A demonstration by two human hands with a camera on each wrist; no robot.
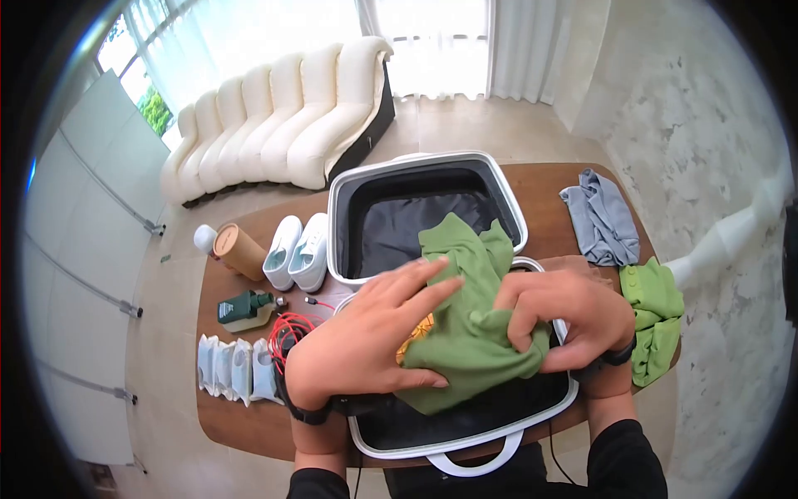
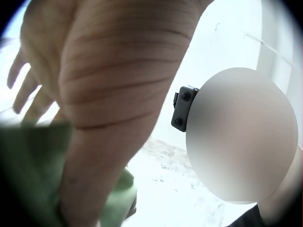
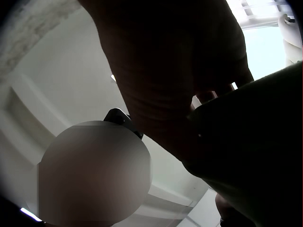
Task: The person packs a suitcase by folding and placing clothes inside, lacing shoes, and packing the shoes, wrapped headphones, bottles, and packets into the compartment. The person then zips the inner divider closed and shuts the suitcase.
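Note:
A green shirt with a yellow-orange print is bunched above the near half of an open suitcase. My right hand grips the shirt's right side with curled fingers. On its left side, my left hand lies with fingers straight and spread, thumb along the cloth. The left wrist view has the left palm close up, with green cloth beside the thumb. In the right wrist view the right hand is dark, its fingertips partly hidden behind the cloth.
White shoes, a brown cylinder, a dark green bottle, a red cable and several white-blue packs occupy the wooden table's left side. A grey garment and a bright green one lie at right.

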